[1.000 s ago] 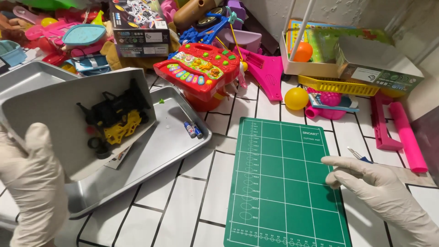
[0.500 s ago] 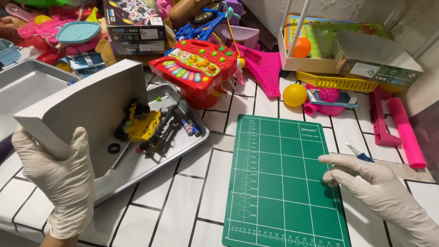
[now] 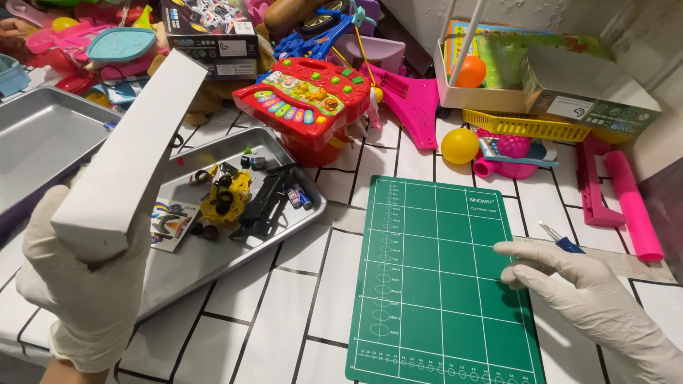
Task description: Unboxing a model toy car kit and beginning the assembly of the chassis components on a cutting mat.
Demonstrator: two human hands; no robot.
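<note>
On the white-tiled bench [image 3: 284,313], both hands wear thin, pale gloves. The left hand [image 3: 89,284] is clenched around the lower end of a flat white cardboard box [image 3: 131,153], held up on a tilt over the near-left part of a shallow metal tray [image 3: 213,263]. In the tray lie loose plastic toy parts: a yellow piece [image 3: 226,195], a black frame [image 3: 267,203], small dark wheels and a glossy printed sticker sheet [image 3: 169,224]. A second, deeper metal tray [image 3: 43,139] sits just behind it at the left. The right hand [image 3: 583,284] lies released, fingers spread flat, touching the right edge of a green gridded cutting mat [image 3: 441,277], which is smooth, rectangular and bare. A small blue-handled tool [image 3: 562,240] lies just beyond the fingers. Along the far edge, hard plastic toys crowd together: a red toy keyboard [image 3: 309,99], a pink toy guitar [image 3: 416,107], a yellow ball [image 3: 459,145], a yellow slatted basket [image 3: 526,126] and an open cardboard box [image 3: 498,71] with an orange ball inside. Open tile shows between tray and mat.
</note>
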